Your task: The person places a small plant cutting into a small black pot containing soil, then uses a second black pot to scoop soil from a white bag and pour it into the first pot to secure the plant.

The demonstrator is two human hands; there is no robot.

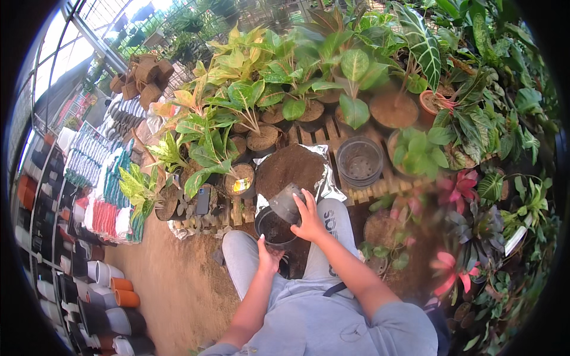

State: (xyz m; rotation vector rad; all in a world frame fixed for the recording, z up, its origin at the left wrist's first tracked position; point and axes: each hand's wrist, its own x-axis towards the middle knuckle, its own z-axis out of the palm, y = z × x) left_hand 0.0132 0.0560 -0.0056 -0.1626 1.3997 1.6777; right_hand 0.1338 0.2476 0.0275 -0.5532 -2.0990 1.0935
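My left hand (268, 257) holds a black plastic plant pot (272, 231) by its near side, between my knees. Dark soil shows inside it. With my right hand (308, 219) I grip a smaller dark grey pot (286, 204), tipped on its side above the rim of the black one. Just beyond both pots lies a heap of brown soil (291, 171) in an open silver-lined bag (328, 178). What the smaller pot contains is hidden from me.
A stack of black pots (360, 161) stands right of the soil on a wooden slatted bench (331, 133). Potted aglaonemas (247, 104) crowd the back. A phone (203, 200) lies at the left. Pink bromeliads (458, 271) grow at the right; stacked pots (120, 285) line the left.
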